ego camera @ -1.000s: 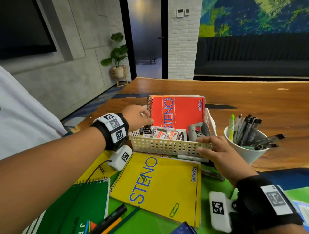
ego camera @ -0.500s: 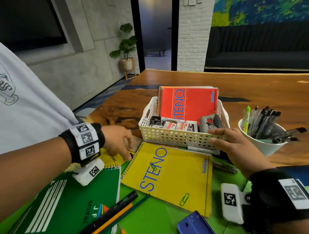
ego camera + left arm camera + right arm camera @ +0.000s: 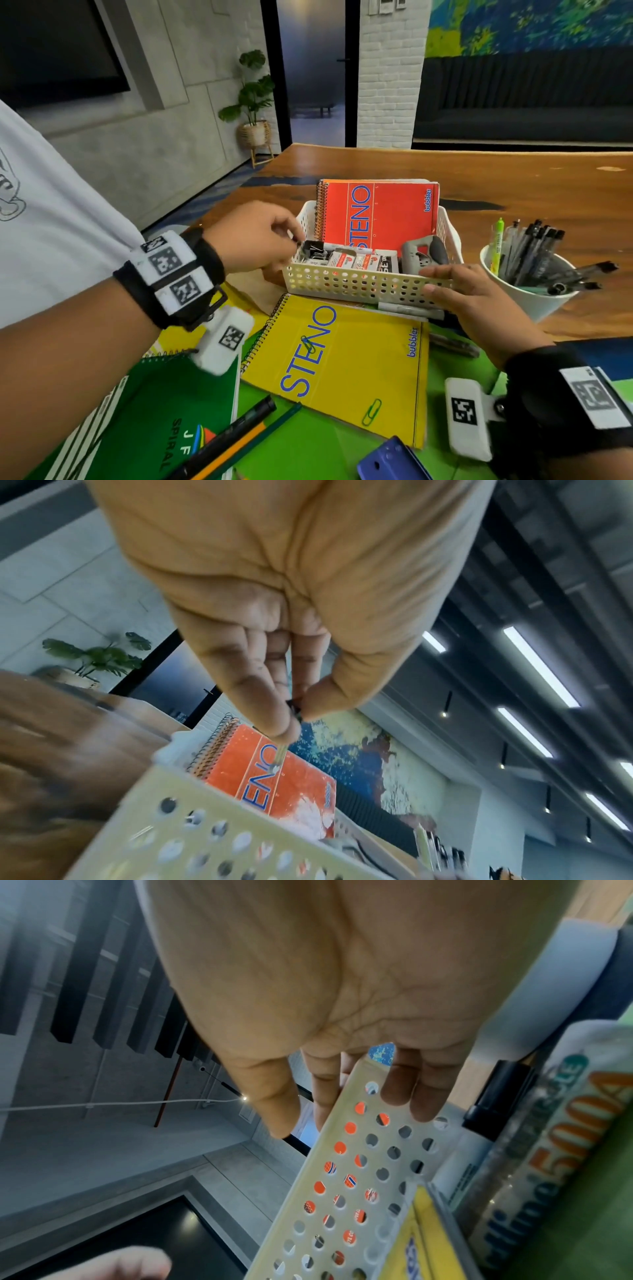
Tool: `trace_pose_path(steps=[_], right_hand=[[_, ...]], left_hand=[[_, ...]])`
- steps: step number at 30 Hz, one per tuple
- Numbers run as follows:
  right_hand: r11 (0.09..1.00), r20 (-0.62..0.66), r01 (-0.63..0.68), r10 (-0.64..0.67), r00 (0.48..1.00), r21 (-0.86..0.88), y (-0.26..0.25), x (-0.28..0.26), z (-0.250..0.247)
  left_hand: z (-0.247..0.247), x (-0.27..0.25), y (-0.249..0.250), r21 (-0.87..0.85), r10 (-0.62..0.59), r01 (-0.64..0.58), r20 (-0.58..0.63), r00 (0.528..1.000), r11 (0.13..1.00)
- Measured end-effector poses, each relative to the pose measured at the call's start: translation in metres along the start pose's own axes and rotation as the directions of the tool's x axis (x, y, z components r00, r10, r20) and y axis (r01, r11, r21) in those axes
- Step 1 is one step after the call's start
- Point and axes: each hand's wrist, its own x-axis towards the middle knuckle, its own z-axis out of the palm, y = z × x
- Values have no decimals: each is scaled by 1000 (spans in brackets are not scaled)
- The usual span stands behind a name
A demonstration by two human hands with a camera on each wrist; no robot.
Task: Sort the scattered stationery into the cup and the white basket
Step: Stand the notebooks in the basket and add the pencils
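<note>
White basket (image 3: 363, 286), head view: stands mid-table on the wooden table (image 3: 513, 192), near its left edge; holds an orange STENO notebook (image 3: 380, 212) upright against the far wall, binder clips (image 3: 313, 251), small boxes and a grey stapler (image 3: 424, 253); left hand (image 3: 253, 236) at the basket's left end, fingertips pinched together over the clips; right hand (image 3: 472, 301) with straight fingers resting on the near rim at the right end; white cup (image 3: 534, 301) full of pens just right of the basket; yellow STENO notebook (image 3: 346, 363) flat before the near wall, a green paperclip (image 3: 371, 411) on it; green spiral notebook (image 3: 164, 421) and pencils at the near left corner.

Left wrist view: thumb and fingers (image 3: 274, 702) pinch a small black binder clip (image 3: 295, 708), wire handle hanging, above the basket corner; orange notebook behind.

Right wrist view: palm flat, fingers (image 3: 407, 1091) extended against the perforated wall, gripping nothing; a marker (image 3: 479, 1139) lies beside the basket.
</note>
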Motion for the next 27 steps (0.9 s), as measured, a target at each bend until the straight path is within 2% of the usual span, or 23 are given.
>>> trace_pose_path(steps=[3,6,9,10,12,14,15,18,22,27], right_hand=[[1000,-4,2,-2,1000,5,0,-1,0],[1000,-8,8,-8,1000,5,0,0,0],[1000,-3,13,-13,1000,2,1,1,0],[1000,-1,13,-13,1000,2,2,1,0],[1000,-3,12,-12,1000,6,4,2,-1],[1000,-14,15,-15,1000,-7,5,3,-1],[1000,-17,17,-18,1000,-17,5,3,0],[999,-16,26,-26,1000,-31,4,3,0],[999,-20,28,-29,999,-37,4,3,0],[998,-20,30,-31,999,-51,3,3,0]], left_hand=[[6,26,12,8,37,-36,-138,990,999],[17,44,18,66,10,2,-171,985,998],[23,40,24,288,65,-9,-186,980,958],[25,33,27,338,100,-44,-152,983,940],[33,18,29,381,148,-153,42,988,912],[45,1,25,439,118,-230,268,956,869],[51,-6,22,493,101,-256,320,942,831],[60,-19,12,620,90,-332,387,918,711],[66,-26,0,621,7,-354,490,872,699],[79,-35,-5,648,9,-368,486,874,667]])
